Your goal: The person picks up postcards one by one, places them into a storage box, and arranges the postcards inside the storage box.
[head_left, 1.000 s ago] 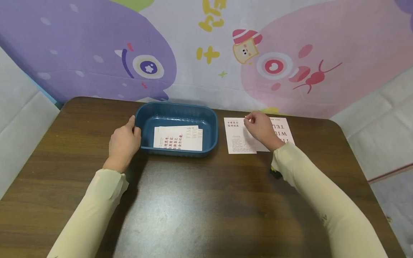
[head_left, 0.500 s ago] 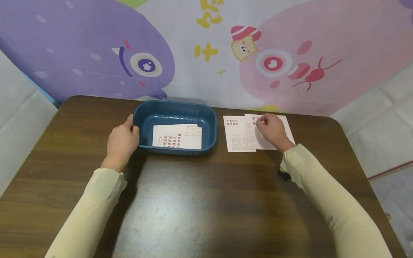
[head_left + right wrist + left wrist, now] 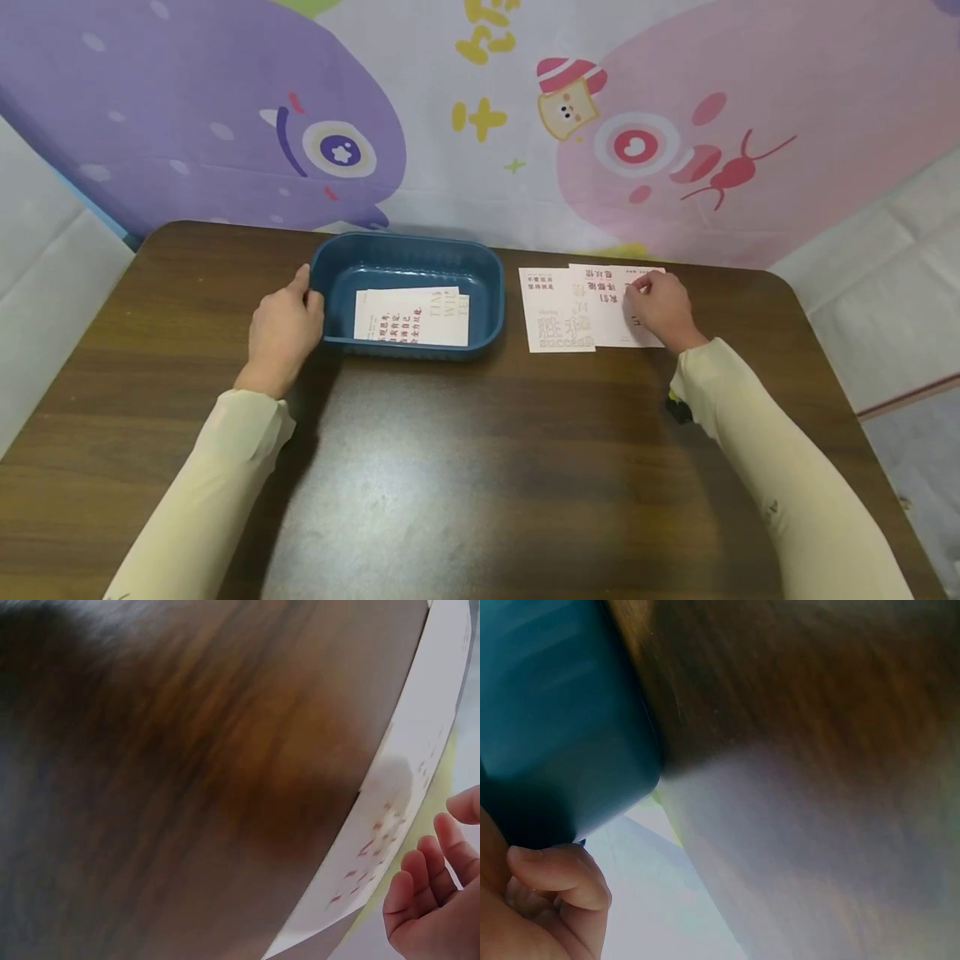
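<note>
In the head view, my left hand grips the left wall of a dark blue plastic bin. The left wrist view shows curled fingers against the bin's side. White printed cards lie overlapped inside it, against the front wall. To the bin's right, a printed card partly overlaps another card with red lettering. Over the right part of that second card is my right hand, its fingers loosely bent. In the right wrist view the fingers hold nothing and look apart from the card.
All of this stands on a dark brown wooden table, the bin and cards near its back edge. Behind rises a cloth backdrop with cartoon creatures. White panels flank the table.
My right hand has moved to the right across the second card, uncovering its red lettering on the left. The left hand stays on the bin, and the cards lie as before.
</note>
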Action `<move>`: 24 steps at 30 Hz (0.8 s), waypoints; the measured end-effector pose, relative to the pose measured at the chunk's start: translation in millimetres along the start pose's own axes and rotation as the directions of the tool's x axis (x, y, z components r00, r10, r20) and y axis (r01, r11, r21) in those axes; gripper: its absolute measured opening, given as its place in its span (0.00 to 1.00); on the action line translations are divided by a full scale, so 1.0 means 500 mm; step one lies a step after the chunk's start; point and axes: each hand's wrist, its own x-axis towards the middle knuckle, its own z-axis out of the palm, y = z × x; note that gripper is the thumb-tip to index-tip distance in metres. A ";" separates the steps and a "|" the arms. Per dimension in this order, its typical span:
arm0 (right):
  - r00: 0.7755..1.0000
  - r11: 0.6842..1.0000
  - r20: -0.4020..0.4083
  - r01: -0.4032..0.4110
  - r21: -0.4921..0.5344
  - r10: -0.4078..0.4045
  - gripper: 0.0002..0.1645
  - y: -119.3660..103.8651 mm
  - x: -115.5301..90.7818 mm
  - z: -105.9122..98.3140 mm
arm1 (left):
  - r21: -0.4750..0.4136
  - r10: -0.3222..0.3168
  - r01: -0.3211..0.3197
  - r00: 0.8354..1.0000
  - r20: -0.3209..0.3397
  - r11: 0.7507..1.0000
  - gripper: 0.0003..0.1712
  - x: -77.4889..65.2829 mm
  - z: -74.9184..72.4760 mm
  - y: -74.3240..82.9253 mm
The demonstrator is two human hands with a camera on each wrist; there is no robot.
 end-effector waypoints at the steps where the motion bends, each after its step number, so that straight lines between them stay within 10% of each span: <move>1: 1.000 1.000 0.015 -0.026 0.005 0.026 0.18 0.003 -0.001 -0.002 | 0.000 -0.001 0.001 1.000 -0.002 1.000 0.29 0.001 0.000 0.000; 24: 0.973 0.972 0.068 -0.213 -0.105 0.220 0.38 0.068 -0.016 -0.033 | -0.006 0.007 -0.008 1.000 -0.016 1.000 0.29 0.000 0.004 -0.001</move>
